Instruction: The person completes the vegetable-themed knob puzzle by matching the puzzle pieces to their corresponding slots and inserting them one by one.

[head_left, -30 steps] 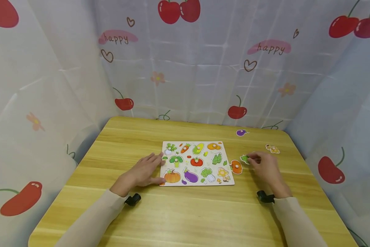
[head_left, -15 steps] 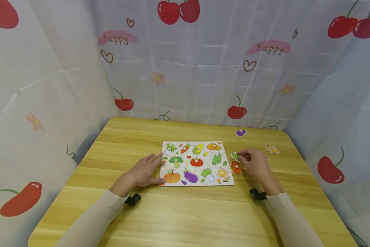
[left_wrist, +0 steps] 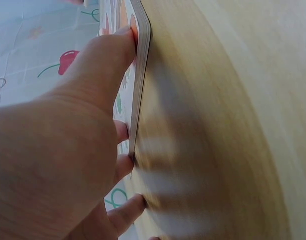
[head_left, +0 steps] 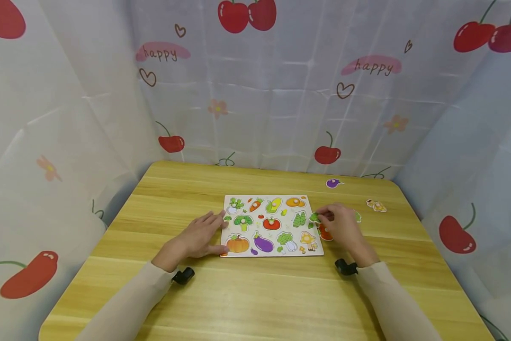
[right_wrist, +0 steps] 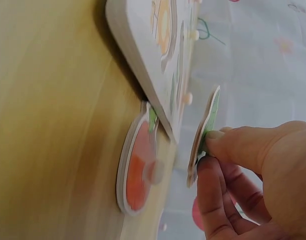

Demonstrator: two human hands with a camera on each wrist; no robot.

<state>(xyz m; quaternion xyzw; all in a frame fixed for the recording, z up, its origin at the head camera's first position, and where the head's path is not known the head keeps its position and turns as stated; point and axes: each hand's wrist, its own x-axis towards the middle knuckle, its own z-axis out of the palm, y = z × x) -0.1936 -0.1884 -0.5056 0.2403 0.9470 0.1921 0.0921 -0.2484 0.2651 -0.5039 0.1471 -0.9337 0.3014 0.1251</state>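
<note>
A white wooden peg puzzle board (head_left: 295,250) printed with vegetables lies on the table. My left hand (head_left: 197,237) rests at its left edge, fingers spread, the thumb on its near corner in the left wrist view. Thumb and fingers of my right hand (head_left: 341,226) pinch a green vegetable puzzle piece (right_wrist: 208,125), held on edge above the table in the right wrist view. In the head view that piece overlaps the board's right edge. An orange-red pumpkin puzzle piece (right_wrist: 139,170) with a knob lies against the board's corner, under my right hand and partly hidden in the head view.
A purple eggplant piece (head_left: 333,183) lies toward the table's back edge. Farther right lies a yellow mushroom piece (head_left: 379,206). A green-and-white piece (head_left: 358,216) shows from behind my right hand. Curtains (head_left: 272,123) with cherry prints surround the wooden table (head_left: 255,293).
My right hand has moved left with the green piece, past the pumpkin piece to the board's right edge. Another green-and-white piece now shows behind it. My left hand has stayed still.
</note>
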